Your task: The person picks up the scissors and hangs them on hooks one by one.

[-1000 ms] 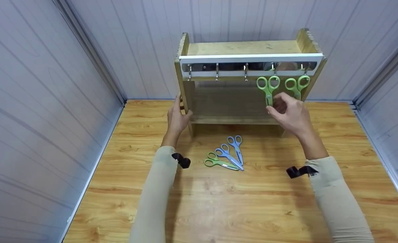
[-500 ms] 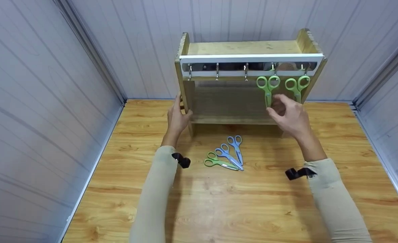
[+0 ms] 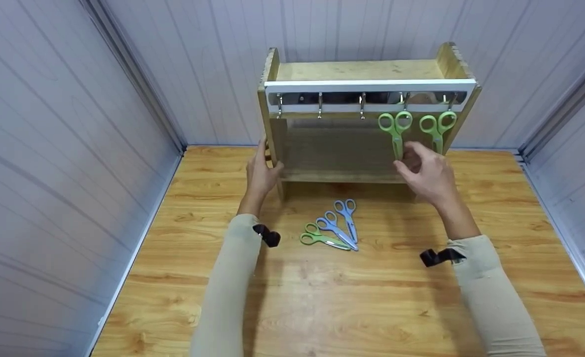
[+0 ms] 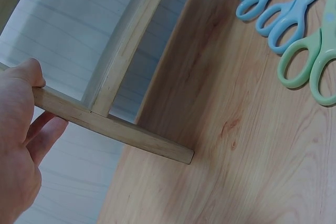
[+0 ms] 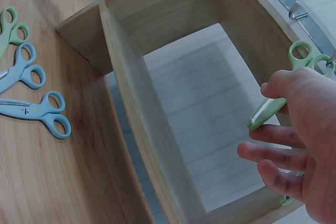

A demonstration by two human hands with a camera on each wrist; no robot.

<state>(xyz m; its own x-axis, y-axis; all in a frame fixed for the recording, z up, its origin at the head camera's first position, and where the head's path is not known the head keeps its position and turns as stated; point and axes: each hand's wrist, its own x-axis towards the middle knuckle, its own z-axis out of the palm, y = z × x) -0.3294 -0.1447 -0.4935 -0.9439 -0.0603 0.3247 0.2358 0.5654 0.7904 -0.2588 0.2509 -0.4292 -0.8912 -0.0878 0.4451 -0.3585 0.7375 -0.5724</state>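
1. Tabletop [image 3: 302, 307]: yellow-brown wood grain.
2. Wooden shelf unit [image 3: 342, 151] stands on it, toward the back.
3. In front, lying flat: green scissors [image 3: 326, 239], middle blue scissors [image 3: 340, 233], far blue scissors [image 3: 348, 219]. Handles fanned apart, blade tips close together; can't tell if touching.

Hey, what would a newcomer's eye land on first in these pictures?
Probably the bright green scissors pinched by the right grip, beside another green pair at the rightmost hook on the wooden shelf. Next, perhaps the two blue scissors and third green pair fanned on the tabletop in front.
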